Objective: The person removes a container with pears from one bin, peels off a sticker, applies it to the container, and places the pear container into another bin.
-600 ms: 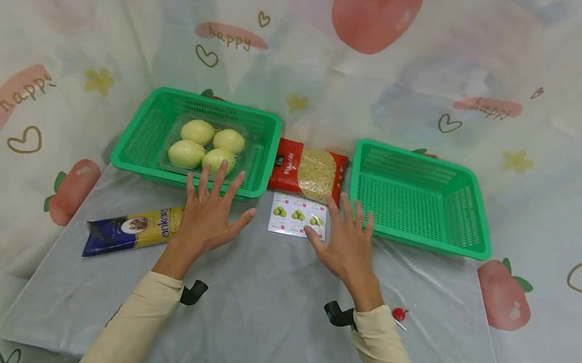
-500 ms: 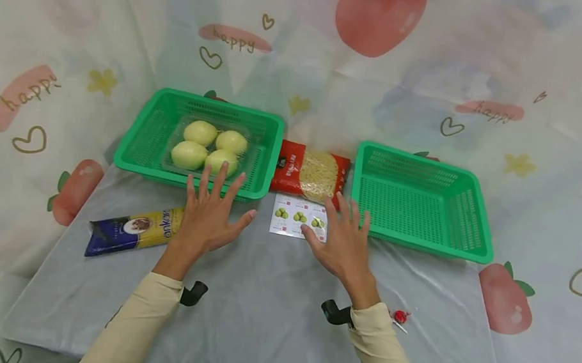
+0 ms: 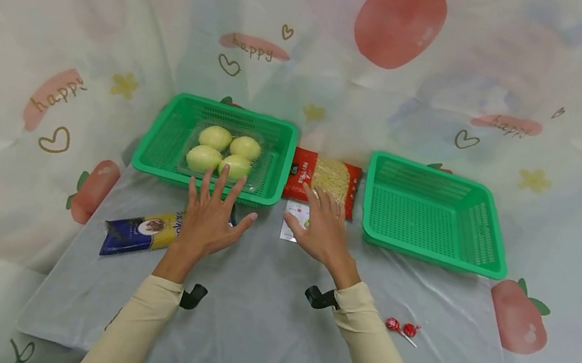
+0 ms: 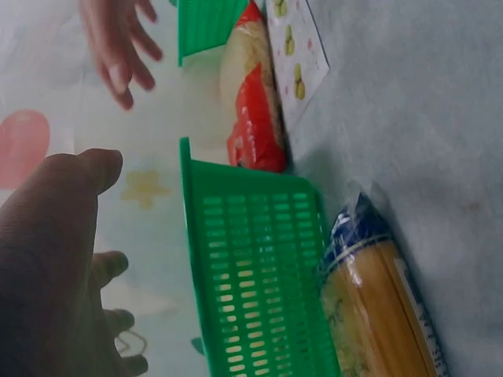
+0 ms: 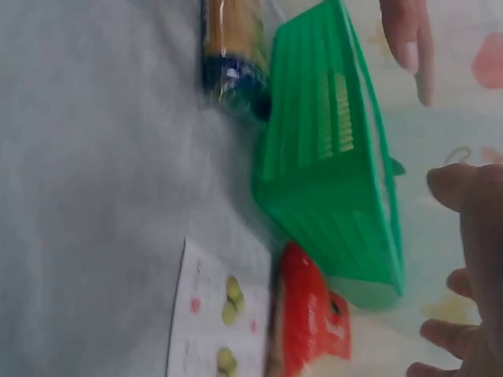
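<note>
In the head view my left hand (image 3: 209, 219) is held palm down, fingers spread and holding nothing. Its fingertips overlap the front rim of the left green basket (image 3: 173, 135). That basket contains a clear plastic tray (image 3: 187, 153) of several pale yellow-green round fruits (image 3: 204, 158). Under the same hand lies a blue and yellow spaghetti packet (image 3: 141, 233), its right end partly hidden. My right hand (image 3: 324, 233), also spread and holding nothing, covers much of a white picture card (image 3: 290, 233). Its fingertips overlap a red pasta bag (image 3: 301, 173) behind the card.
A second green basket (image 3: 431, 216) stands at the right, with nothing visible inside. Two red-wrapped lollipops (image 3: 409, 330) lie beside my right sleeve. A grey cloth (image 3: 241, 328) covers the table, and a printed curtain (image 3: 317, 30) hangs close behind the baskets.
The head view has turned, so the scene sits further right. My right hand has moved left over the card, and a second lollipop now shows beside the sleeve. The left hand stays spread.
</note>
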A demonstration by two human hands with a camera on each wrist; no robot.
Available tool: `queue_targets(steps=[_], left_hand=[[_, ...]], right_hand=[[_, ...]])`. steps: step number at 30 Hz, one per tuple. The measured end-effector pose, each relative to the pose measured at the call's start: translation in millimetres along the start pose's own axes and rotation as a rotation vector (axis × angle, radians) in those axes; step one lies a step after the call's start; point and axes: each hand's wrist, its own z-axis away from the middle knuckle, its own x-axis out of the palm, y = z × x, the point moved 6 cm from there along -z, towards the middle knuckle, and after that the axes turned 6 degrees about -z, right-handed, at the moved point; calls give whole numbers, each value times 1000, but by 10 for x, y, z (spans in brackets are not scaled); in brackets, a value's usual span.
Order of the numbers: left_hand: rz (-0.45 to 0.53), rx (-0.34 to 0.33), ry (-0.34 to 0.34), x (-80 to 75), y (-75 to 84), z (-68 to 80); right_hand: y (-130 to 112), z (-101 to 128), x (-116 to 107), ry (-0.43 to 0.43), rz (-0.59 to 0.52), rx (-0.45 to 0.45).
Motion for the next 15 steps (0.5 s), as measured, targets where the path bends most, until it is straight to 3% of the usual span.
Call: queue_targets(steps=[6, 15], left_hand=[[-10, -4, 0, -19, -80, 38], [-26, -25, 2, -54, -200, 64]], right_hand=[[-99, -238, 217, -23, -175, -21], [-134, -488, 456, -50, -208, -11]])
